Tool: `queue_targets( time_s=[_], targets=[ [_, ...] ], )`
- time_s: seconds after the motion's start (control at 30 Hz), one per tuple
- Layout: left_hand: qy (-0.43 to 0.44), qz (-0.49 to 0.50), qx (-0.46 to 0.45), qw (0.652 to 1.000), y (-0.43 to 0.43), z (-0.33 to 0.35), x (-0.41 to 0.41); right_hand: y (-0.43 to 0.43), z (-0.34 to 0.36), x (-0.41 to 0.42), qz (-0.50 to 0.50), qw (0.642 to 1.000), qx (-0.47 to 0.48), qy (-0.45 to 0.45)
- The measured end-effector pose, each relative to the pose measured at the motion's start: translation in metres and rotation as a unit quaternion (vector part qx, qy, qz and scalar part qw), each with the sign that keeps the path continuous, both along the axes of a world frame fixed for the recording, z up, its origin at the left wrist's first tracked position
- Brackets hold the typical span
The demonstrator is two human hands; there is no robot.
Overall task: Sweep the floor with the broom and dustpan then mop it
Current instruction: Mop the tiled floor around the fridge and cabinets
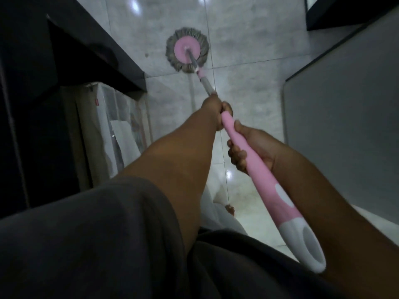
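A round mop head (187, 53) with grey strands and a pink disc lies flat on the pale tiled floor (248, 50), near a tile joint. Its metal pole runs back toward me into a long pink handle (257, 169) with a white looped end. My left hand (213, 108) grips the pole where the metal meets the pink grip. Lower down, my right hand (250, 149) wraps its fingers round the pink handle. No broom or dustpan is in view.
A dark cabinet or shelf (71, 52) lines the left side, with a plastic-wrapped package (121, 130) on the floor below it. A grey surface (345, 100) with a dark edge fills the right side. The strip of floor between them is narrow. My grey sleeve covers the bottom left.
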State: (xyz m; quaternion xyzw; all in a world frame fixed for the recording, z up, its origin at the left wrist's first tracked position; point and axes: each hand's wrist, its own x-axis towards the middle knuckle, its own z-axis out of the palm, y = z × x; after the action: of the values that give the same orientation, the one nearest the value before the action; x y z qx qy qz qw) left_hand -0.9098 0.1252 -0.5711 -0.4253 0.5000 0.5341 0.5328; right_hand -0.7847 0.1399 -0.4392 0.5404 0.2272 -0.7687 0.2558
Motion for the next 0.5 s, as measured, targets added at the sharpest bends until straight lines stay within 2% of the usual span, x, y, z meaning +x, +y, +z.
queue_targets(
  time_s=[0.1, 0.17, 0.27, 0.5],
  targets=[
    [-0.004, -0.054, 0.001, 0.999, -0.044, 0.009, 0.082, -0.042, 0.010, 0.084, 0.017, 1.000, -0.003, -0.017],
    [-0.009, -0.055, -0.014, 0.998, -0.071, 0.019, 0.135, -0.065, 0.017, 0.136, 0.018, 0.999, -0.014, -0.027],
    [-0.066, -0.048, 0.009, 0.997, -0.100, 0.033, 0.187, -0.086, 0.029, 0.193, 0.027, 0.999, -0.022, -0.037],
    [-0.074, -0.059, 0.002, 0.996, -0.124, 0.046, 0.200, -0.101, 0.041, 0.202, 0.042, 0.998, -0.034, -0.045]
  ],
)
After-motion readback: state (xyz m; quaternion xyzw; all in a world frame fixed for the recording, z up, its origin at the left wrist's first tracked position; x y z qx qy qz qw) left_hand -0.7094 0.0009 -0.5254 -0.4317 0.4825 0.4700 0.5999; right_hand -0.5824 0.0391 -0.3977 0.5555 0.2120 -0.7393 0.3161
